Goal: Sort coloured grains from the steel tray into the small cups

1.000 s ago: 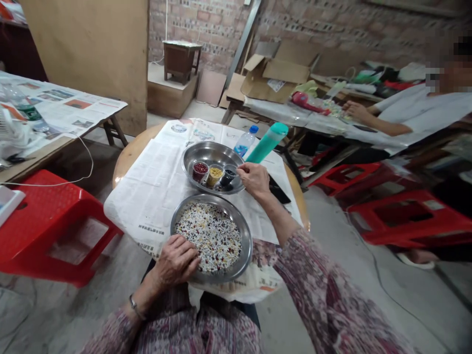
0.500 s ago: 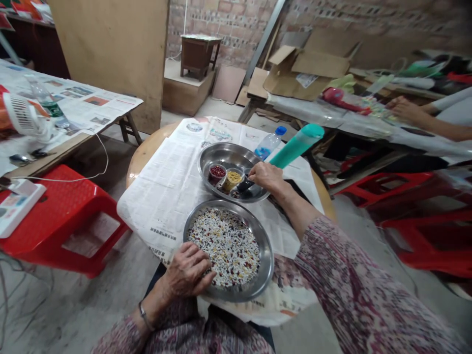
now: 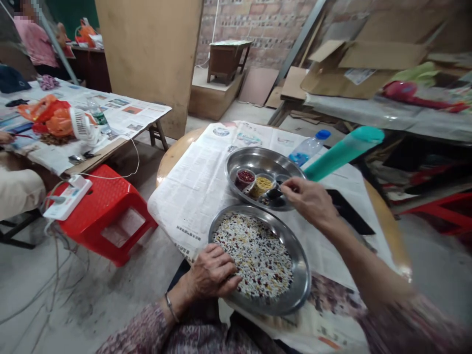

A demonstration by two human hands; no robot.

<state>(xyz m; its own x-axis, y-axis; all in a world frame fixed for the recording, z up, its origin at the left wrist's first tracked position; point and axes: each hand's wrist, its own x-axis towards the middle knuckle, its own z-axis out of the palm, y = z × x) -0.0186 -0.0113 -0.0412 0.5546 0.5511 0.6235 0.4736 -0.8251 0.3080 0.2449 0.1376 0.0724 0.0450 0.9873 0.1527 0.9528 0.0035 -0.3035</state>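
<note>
A near metal tray (image 3: 305, 275) holds a mix of white grains with red, yellow and dark beans. My left hand (image 3: 212, 270) grips its left rim, fingers curled over the edge. Behind it stands a second metal tray (image 3: 241, 158) with small clear cups: one of red beans (image 3: 245, 177), one of yellow beans (image 3: 263, 184), one with dark contents (image 3: 275, 192). My right hand (image 3: 309, 199) is over this tray's right side, thumb and fingertips pinched together beside the dark cup. What the pinch holds, if anything, is too small to see.
Behind the trays are a blue-capped bottle (image 3: 309, 147) and a green cylinder (image 3: 344, 153). A flat black object (image 3: 350, 211) lies right of my hand. A red stool (image 3: 106, 211) bearing a power strip (image 3: 68, 199) stands left; a person (image 3: 37, 39) is far left.
The view has swung left, so the table sits further right. My right hand's fingertips have come up a little from the dark cup. My left hand stays on the near tray's rim.
</note>
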